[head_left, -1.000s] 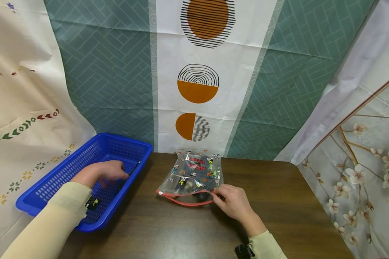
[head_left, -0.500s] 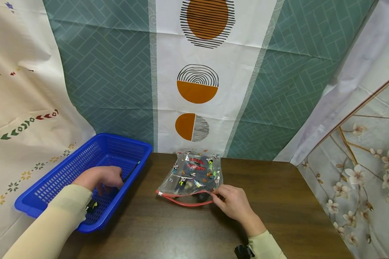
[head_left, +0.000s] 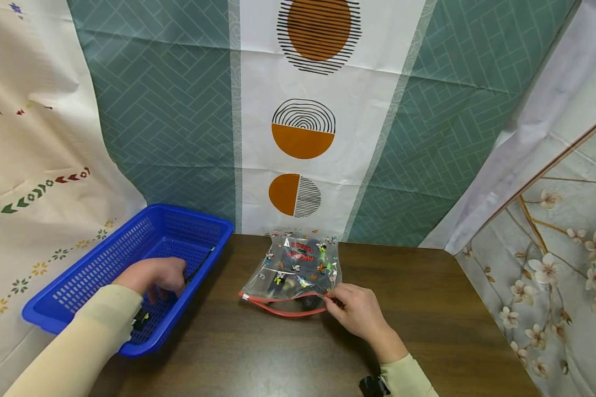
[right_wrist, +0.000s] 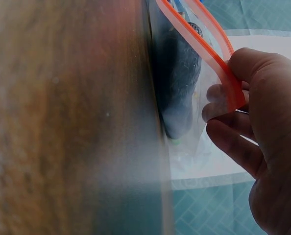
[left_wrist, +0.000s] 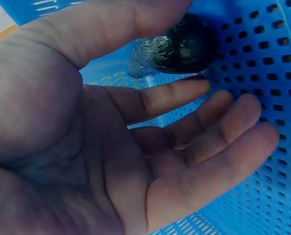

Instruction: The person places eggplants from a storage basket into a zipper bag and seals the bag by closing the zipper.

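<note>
My left hand (head_left: 161, 275) reaches down inside the blue plastic basket (head_left: 146, 348). In the left wrist view its fingers are spread and fairly straight, the tips close to the perforated wall. Between thumb and forefinger shows a dark, glossy, rounded thing (left_wrist: 187, 46) with a wrinkled, clear-looking end, partly covered by the thumb. My right hand (head_left: 355, 309) pinches the red edge of a clear slider zip bag (head_left: 258, 284) lying on the table. The bag's mouth gapes, and dark things (right_wrist: 177, 73) show inside it. A white slider (head_left: 245, 296) sits at its left corner.
The brown wooden table (head_left: 278, 358) runs back to a green and white patterned cloth (head_left: 189, 110). A cream cloth (head_left: 40, 138) hangs behind the basket at left, and a flowered cloth (head_left: 566, 275) borders the table at right.
My left hand has moved lower and slightly toward me in the basket, then nearly stopped beside the dark thing. The right hand and the bag have stayed in place.
</note>
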Demonstrator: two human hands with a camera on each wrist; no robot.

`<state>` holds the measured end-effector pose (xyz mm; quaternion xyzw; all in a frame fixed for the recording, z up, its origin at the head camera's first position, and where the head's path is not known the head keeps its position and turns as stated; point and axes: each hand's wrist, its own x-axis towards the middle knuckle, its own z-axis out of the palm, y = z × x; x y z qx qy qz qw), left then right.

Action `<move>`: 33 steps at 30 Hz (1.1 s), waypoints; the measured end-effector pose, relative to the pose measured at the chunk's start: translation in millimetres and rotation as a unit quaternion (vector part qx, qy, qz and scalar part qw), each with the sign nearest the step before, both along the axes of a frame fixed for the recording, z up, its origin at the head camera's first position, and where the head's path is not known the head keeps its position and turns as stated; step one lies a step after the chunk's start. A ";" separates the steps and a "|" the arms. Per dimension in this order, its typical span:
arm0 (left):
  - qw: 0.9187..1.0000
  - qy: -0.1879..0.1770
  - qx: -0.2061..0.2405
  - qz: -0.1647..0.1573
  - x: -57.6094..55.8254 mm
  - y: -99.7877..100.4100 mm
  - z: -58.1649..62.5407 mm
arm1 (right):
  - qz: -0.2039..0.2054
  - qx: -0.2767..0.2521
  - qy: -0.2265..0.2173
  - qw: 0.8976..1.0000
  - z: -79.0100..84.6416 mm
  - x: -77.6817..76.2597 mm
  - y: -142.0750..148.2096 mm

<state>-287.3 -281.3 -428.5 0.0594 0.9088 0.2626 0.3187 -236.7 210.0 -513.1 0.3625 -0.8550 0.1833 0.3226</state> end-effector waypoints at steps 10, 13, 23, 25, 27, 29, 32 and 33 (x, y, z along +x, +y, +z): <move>1.000 0.007 0.008 0.002 2.0 0.9 -1.5 | -0.001 0.001 0.000 1.000 0.0 0.2 0.1; 1.000 0.008 0.007 0.001 1.5 1.2 -1.4 | -0.001 0.001 0.000 1.000 -0.3 0.1 0.2; 0.999 0.032 0.011 0.004 -0.1 3.5 -3.9 | 0.003 -0.005 0.000 1.000 -2.7 -1.1 0.4; 0.999 0.045 0.016 -0.004 -0.2 3.4 -4.9 | 0.005 -0.008 0.004 1.000 -3.0 -1.4 0.5; 0.998 0.056 0.018 -0.013 -0.2 3.4 -5.5 | 0.007 -0.010 0.008 1.000 -3.2 -1.6 0.6; 0.997 0.065 0.019 -0.021 0.1 3.7 -6.0 | 0.009 -0.011 0.009 1.000 -3.2 -1.7 0.4; 0.997 0.068 0.018 -0.023 -0.1 4.1 -6.9 | 0.010 -0.010 0.009 1.000 -2.9 -1.7 0.5; 0.997 0.070 0.017 -0.025 -0.2 4.2 -7.5 | 0.010 -0.009 0.009 1.000 -2.7 -1.7 0.5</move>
